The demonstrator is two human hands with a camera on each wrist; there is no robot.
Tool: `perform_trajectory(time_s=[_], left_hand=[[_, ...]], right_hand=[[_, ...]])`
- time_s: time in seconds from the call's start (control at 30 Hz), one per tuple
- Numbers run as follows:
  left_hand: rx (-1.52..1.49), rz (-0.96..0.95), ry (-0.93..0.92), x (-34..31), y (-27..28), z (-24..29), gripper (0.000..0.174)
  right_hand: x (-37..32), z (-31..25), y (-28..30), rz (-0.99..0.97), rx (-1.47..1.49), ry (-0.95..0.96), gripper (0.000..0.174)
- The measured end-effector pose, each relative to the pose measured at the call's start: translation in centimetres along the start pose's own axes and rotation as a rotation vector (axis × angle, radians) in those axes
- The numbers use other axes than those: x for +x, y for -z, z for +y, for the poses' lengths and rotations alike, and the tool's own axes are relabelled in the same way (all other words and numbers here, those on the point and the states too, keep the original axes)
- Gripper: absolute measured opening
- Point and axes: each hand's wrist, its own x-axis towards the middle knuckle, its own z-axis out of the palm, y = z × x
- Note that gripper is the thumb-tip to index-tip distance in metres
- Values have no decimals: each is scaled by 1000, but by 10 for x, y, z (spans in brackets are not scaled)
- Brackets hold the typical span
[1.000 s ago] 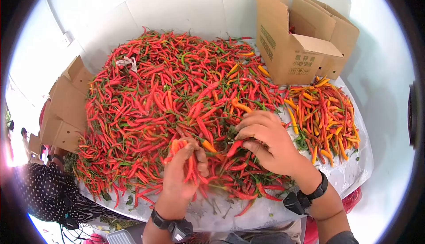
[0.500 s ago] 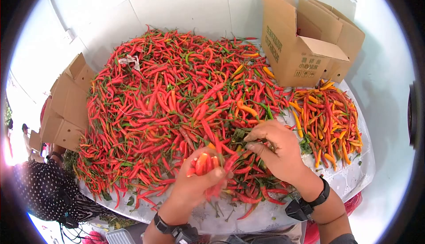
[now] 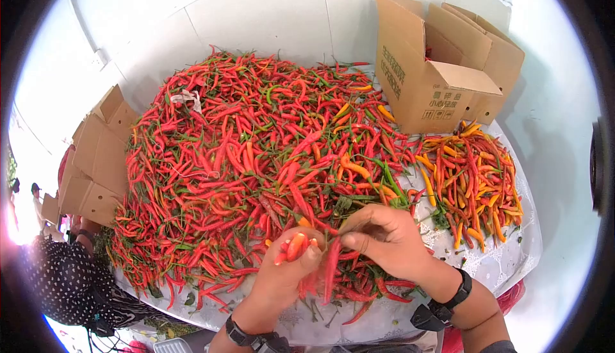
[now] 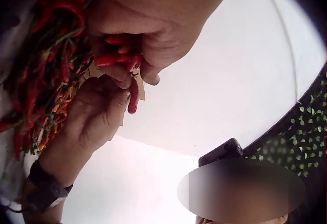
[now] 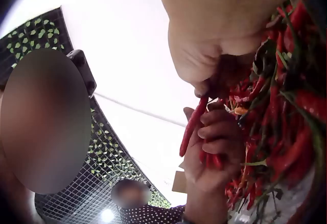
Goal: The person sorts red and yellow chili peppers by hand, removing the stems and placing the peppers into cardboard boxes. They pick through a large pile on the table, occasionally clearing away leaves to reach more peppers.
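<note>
A big heap of red chillies covers the white-clothed table. At its near edge my left hand grips a small bunch of red and orange chillies. The same bunch shows in the left wrist view inside the curled fingers. Just to the right, my right hand pinches one long red chilli by its stem end, and it hangs down between the two hands. In the right wrist view that chilli dangles below my fingers.
A smaller pile of orange and red chillies lies at the table's right. An open cardboard box stands at the back right. Folded cardboard boxes lean at the left, and a person in a dotted garment stands beside them.
My right hand has drawn back toward me from the heap, pulling one long red chilli clear. My left hand has kept its bunch and stayed near the table's front edge.
</note>
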Motion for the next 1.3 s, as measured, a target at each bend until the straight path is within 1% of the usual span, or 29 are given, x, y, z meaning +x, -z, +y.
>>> perform_trajectory(time_s=[0.03, 0.1, 0.13, 0.23, 0.33, 0.43, 0.53, 0.63, 0.73, 0.83, 0.97, 1.0, 1.1, 1.13, 1.23, 1.3], left_hand=[[28, -13, -17, 1, 2, -2, 33], [43, -16, 13, -1, -1, -2, 33], [51, -17, 26, -1, -3, -1, 32], [152, -69, 34, -3, -10, 8, 32], [117, -48, 90, -4, -11, 8, 32], [116, -46, 77, -5, -12, 7, 30], [126, -78, 58, -6, -13, 8, 30], [106, -97, 79, -7, -13, 9, 29], [100, -89, 94, -9, -15, 11, 26], [-30, -157, 46, -7, -11, 12, 21], [-86, -24, -61, -7, -14, 15, 23], [-121, -43, -72, -5, -10, 13, 24], [-243, -37, -104, -4, -7, 12, 24], [-235, -29, -132, -3, -8, 11, 26], [-161, -26, -142, -3, -9, 15, 28], [-128, -20, -103, -5, -6, 16, 27]], right_hand=[[0, -1, -1, 7, -99, 68, 16], [0, -4, -2, 19, -297, 204, 13], [0, -9, -3, 39, -311, 209, 11], [2, -5, -3, 54, -376, 334, 10], [-2, -11, -4, 41, -368, 154, 11], [-3, -2, -3, -23, -44, -100, 16], [-2, -5, -3, -47, 232, -280, 24], [-3, 1, -2, -65, 535, -471, 24], [-2, 1, 2, -81, 689, -516, 21], [3, -2, 12, 93, 518, -322, 20], [6, -6, 17, 348, -712, 277, 30], [4, -10, 19, 290, -802, 262, 33], [-1, -9, 21, -92, -861, 304, 23], [-5, -11, 17, -156, -912, 242, 20], [-8, -4, 17, -210, -1134, 214, 20], [-5, -4, 22, -224, -1064, 248, 20]])
